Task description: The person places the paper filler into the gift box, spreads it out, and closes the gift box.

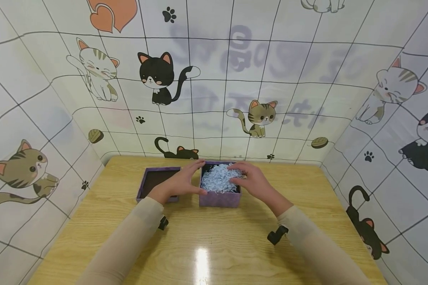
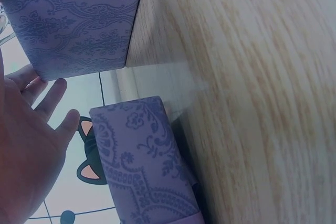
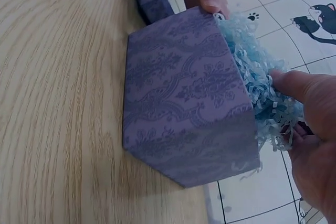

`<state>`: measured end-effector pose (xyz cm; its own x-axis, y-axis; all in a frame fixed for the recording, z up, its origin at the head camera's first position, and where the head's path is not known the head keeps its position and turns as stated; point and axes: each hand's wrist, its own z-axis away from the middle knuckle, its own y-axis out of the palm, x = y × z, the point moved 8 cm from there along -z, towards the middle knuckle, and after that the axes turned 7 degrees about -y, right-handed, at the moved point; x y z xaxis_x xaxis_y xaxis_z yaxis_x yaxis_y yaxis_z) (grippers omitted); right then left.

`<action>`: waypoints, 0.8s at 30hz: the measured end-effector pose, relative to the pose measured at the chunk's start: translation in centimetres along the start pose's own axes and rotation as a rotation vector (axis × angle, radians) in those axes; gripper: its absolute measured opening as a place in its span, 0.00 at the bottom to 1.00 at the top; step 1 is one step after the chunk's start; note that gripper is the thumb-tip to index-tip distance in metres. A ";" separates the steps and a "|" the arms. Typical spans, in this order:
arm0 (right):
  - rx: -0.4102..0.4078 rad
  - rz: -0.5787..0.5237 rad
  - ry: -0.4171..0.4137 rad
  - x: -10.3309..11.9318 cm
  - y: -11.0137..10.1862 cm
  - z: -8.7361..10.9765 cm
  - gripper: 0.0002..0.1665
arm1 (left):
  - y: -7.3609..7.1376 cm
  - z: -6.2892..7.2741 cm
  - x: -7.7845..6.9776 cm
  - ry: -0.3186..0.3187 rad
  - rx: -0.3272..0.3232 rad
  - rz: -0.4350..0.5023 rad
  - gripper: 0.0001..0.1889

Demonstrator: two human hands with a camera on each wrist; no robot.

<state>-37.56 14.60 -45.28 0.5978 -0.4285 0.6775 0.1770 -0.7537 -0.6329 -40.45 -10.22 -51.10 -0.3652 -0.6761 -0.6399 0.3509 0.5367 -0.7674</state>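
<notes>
A purple patterned box [image 1: 219, 200] stands on the table, filled with light-blue shredded paper [image 1: 219, 179] that rises above its rim. My left hand [image 1: 180, 180] is at the box's left side, thumb at the near corner and spread fingers reaching to the far corner. In the left wrist view those fingers [image 2: 52, 100] look straight beside the box wall. My right hand [image 1: 251, 180] comes over the right rim and holds some of the shredded paper between thumb and fingers. The right wrist view shows the thumb [image 3: 294, 83] pressed into the shreds, with the other fingers partly hidden.
Left of the box lies a shallow purple box lid [image 1: 140, 190], dark inside, partly behind the left hand. The wooden table [image 1: 214, 241] ends at a wall covering [image 1: 214, 91] printed with cats. A few shreds hang over the box's rim.
</notes>
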 end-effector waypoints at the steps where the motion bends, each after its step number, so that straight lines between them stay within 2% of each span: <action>1: 0.002 -0.015 0.002 0.0 0.1 -0.2 0.24 | 0.0 0.0 0.0 0.000 0.001 0.000 0.66; 6: 0.021 -0.047 0.003 0.3 1.0 -1.2 0.23 | 0.1 -0.2 0.0 -0.003 0.004 0.008 0.65; 9: 0.057 0.016 -0.005 0.3 1.9 -1.9 0.24 | 0.1 -0.2 0.1 -0.008 0.007 0.010 0.65; 13: 0.144 0.097 -0.028 0.7 3.7 -2.9 0.26 | 0.0 -0.2 0.1 -0.005 0.005 0.008 0.65; 18: 0.221 0.118 -0.035 0.9 5.5 -3.6 0.26 | 0.1 -0.3 0.1 0.004 0.003 0.019 0.65; 24: 0.291 0.167 -0.012 0.3 6.7 -4.4 0.27 | 0.1 -0.2 0.3 0.014 0.004 0.024 0.64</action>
<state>-39.64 7.25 -47.67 0.6459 -0.5273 0.5521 0.2906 -0.4989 -0.8165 -40.72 -10.23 -51.39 -0.3682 -0.6560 -0.6588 0.3631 0.5508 -0.7515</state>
